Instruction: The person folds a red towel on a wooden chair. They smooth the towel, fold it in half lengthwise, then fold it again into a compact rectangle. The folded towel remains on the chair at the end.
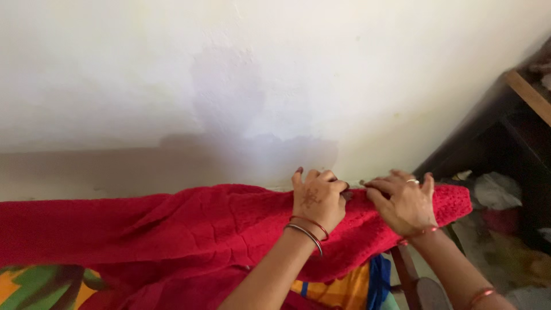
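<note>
Red knitted woollen cloth (189, 229) lies draped along a raised edge by the pale wall (229, 74), over a bright orange-and-green patterned fabric (40, 287), both hands side by side, left hand (317, 198) and right hand (404, 204) pinching its top edge, seemingly to keep it spread.

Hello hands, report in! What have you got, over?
Left hand and right hand: both grip the top edge of the red knitted cloth. Cloth draped along the white wall. Nothing in the way.

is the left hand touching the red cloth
Touching: the head view shows the left hand lying on the red cloth, fingers curled into its far edge, no gap.
</note>
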